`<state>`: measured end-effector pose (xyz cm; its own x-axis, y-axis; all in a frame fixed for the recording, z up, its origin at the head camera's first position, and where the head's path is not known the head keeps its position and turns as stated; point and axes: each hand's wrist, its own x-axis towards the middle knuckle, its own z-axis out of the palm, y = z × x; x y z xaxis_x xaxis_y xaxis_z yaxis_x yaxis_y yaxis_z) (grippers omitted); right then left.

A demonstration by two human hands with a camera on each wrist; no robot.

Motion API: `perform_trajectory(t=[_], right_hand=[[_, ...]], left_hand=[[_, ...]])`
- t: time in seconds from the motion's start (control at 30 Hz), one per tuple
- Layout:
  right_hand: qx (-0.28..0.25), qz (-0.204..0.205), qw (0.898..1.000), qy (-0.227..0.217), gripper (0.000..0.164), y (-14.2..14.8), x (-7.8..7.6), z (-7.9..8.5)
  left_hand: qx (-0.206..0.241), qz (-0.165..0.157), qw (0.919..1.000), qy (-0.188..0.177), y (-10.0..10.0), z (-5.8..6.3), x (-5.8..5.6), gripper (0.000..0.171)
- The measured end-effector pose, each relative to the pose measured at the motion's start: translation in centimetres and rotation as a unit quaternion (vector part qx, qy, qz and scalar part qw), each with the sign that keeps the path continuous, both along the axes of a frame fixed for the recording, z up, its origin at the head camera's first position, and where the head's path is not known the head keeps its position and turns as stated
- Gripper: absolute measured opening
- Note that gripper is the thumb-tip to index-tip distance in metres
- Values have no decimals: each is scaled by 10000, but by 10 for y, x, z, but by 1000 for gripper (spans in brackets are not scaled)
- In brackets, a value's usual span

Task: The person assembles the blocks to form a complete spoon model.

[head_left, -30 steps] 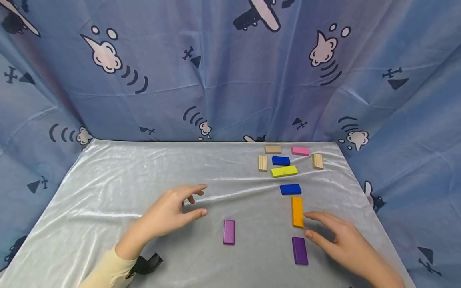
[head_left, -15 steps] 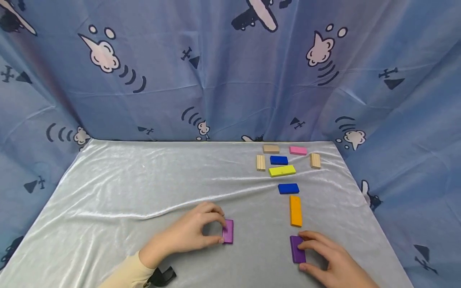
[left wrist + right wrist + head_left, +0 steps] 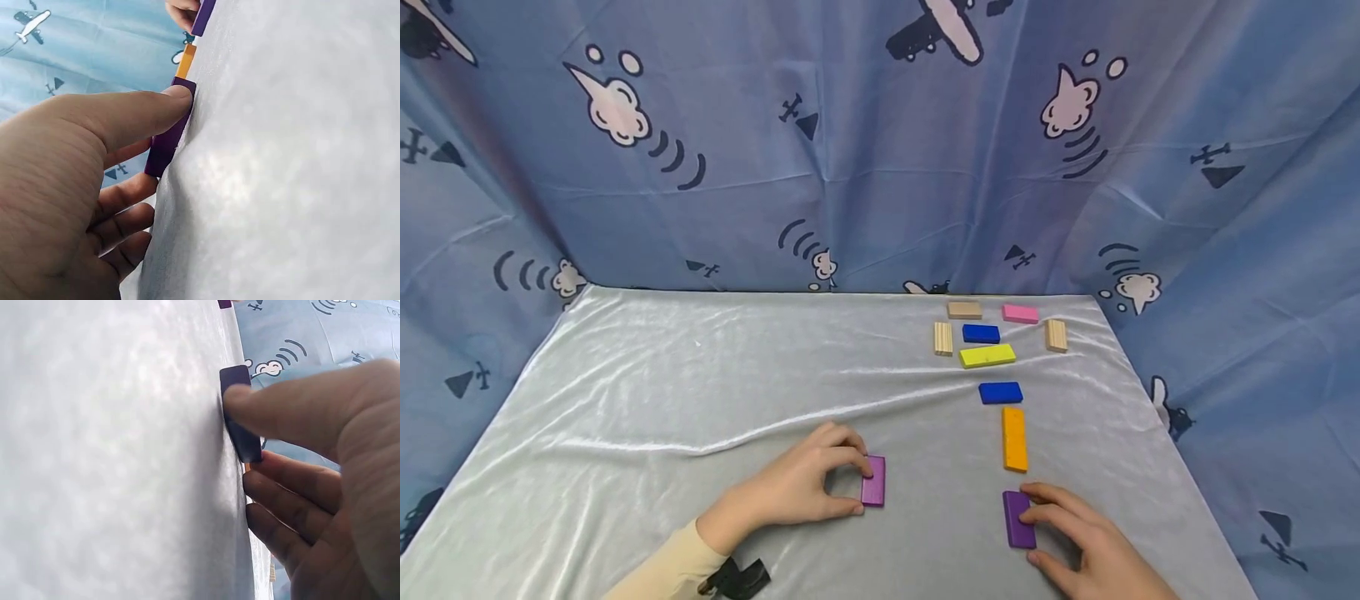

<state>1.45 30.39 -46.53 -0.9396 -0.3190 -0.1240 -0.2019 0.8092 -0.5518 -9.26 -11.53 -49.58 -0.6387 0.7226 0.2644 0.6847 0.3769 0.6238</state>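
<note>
My left hand [image 3: 805, 485] pinches a lighter purple wooden block [image 3: 876, 483] end to end. In the left wrist view, the thumb sits on the near end of that block [image 3: 164, 147] and a finger meets the far end. My right hand [image 3: 1093, 540] grips a darker purple block [image 3: 1014, 521] likewise, an index fingertip resting on its top. The right wrist view has the thumb against this block's [image 3: 242, 439] near end. Both blocks lie flat on the cloth, long sides pointing away from me. Just beyond the darker one lies an orange block [image 3: 1014, 440].
Farther back on the silvery cloth [image 3: 715, 367] are a blue block [image 3: 1001, 393], a yellow block [image 3: 987, 357], another blue block [image 3: 981, 334], a pink block [image 3: 1020, 314] and several plain wood blocks [image 3: 943, 339]. A patterned blue curtain [image 3: 880, 208] hangs along the table's back.
My left hand has moved right and toward me, onto the lighter purple block. My right hand has come nearer, from beside the orange block onto the darker purple one. The blocks look unmoved.
</note>
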Motion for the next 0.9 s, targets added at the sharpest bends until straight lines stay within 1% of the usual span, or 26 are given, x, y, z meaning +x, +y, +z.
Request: perform_trajectory(t=[0.13, 0.3, 0.47, 0.6, 0.8, 0.9], right_hand=[[83, -74, 9998, 159, 37, -1, 2, -1], [63, -198, 9998, 31, 36, -2, 3, 0], [89, -168, 9998, 106, 35, -3, 3, 1], [89, -89, 9995, 294, 34, -3, 3, 1], [66, 13, 9991, 412, 33, -1, 3, 0], [85, 13, 9995, 312, 33, 0, 2, -1]], left_hand=[[42, -29, 9997, 237, 1, -2, -2, 37], [144, -116, 9986, 487, 0, -3, -3, 34], [266, -202, 9967, 740, 0, -6, -4, 33], [308, -228, 9961, 797, 0, -6, -5, 32], [222, -182, 9972, 695, 0, -3, -5, 31], [191, -163, 9973, 693, 0, -2, -5, 31]])
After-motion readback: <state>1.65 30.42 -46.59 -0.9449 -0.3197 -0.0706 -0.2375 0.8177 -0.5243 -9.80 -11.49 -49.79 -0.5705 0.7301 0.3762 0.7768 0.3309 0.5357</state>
